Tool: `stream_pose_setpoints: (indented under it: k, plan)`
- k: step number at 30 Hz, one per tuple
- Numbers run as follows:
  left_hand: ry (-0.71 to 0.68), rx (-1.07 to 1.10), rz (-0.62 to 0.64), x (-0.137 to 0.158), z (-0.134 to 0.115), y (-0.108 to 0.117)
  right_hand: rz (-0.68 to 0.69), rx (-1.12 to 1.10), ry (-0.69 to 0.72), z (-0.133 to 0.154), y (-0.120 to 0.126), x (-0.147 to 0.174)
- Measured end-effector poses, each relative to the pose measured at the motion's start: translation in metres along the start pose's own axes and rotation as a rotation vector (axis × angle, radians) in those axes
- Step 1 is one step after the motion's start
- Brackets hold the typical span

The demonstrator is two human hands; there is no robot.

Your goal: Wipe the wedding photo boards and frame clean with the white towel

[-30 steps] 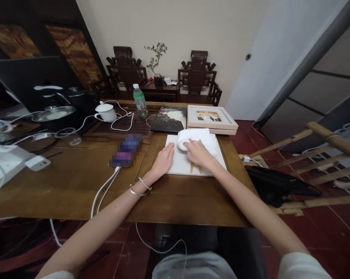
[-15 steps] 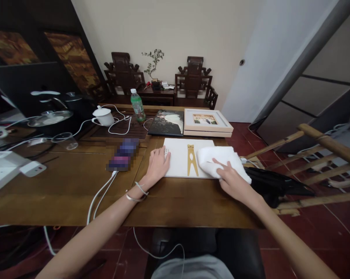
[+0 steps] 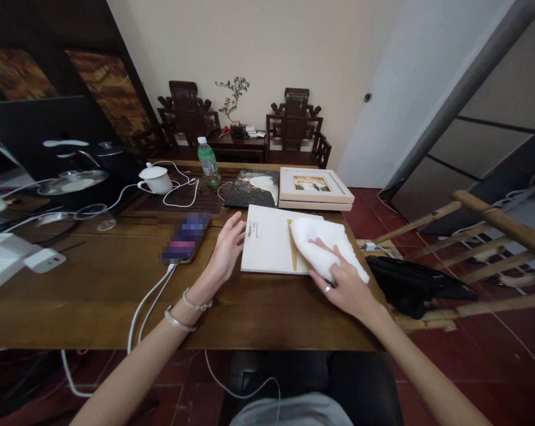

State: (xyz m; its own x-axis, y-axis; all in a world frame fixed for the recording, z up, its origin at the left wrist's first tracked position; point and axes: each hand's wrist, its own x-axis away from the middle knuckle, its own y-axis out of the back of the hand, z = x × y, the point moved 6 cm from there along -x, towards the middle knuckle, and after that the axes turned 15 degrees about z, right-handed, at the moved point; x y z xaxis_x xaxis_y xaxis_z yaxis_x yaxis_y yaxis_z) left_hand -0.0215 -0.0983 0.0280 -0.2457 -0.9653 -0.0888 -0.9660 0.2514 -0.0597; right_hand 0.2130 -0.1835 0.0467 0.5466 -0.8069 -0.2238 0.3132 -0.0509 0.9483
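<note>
A flat white panel [image 3: 267, 248] lies on the table, with small print near its upper left corner. On it is a gold-coloured piece [image 3: 294, 254], now partly covered by a folded white cloth [image 3: 318, 236]. My right hand [image 3: 345, 284] holds the cloth against the panel's right part, fingers over it and a ring showing. My left hand [image 3: 226, 248] is open just off the panel's left edge, its fingers spread and holding nothing.
Behind the panel are a dark picture [image 3: 254, 188] and a light-framed photo [image 3: 316, 184]. A phone [image 3: 187, 236] with white cables lies left. Farther back stand a lidded white cup [image 3: 155, 179] and a green bottle [image 3: 209, 163]. A bamboo chair [image 3: 493, 236] stands right.
My left hand has come off the panel and moved left, uncovering its print. My right hand has brought the cloth left and nearer, over part of the gold-coloured piece. The panel has turned slightly.
</note>
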Motion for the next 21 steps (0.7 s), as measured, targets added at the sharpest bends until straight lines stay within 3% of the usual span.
stream_pose_setpoints:
  k: [3, 5, 8, 10, 12, 14, 17, 21]
  plan:
    - [-0.038, -0.091, 0.004, 0.015, -0.022, -0.01, -0.036, 0.073, 0.1, 0.033, -0.005, -0.012]
    - [-0.084, -0.134, 0.006, 0.026, -0.042, -0.017, -0.098, 0.105, 0.106, 0.041, -0.004, -0.016]
    - [-0.182, -0.146, 0.007, 0.043, -0.069, -0.027, -0.204, 0.052, 0.109, 0.03, 0.004, -0.013]
    - [-0.214, -0.173, 0.017, 0.049, -0.072, -0.033, -0.258, -0.012, 0.006, 0.013, 0.013, -0.01]
    - [-0.171, -0.114, 0.037, 0.05, -0.055, -0.037, -0.36, -0.107, -0.2, -0.008, 0.025, -0.005]
    - [-0.016, 0.037, 0.032, 0.048, -0.021, -0.04, -0.482, -0.295, -0.347, -0.023, 0.038, -0.001]
    - [0.235, 0.288, 0.014, 0.049, 0.027, -0.044, -0.586, -0.762, -0.355, -0.036, 0.044, -0.004]
    - [0.241, 0.526, 0.271, 0.056, 0.039, -0.053, -0.565, -1.334, -0.366, -0.049, 0.03, -0.013]
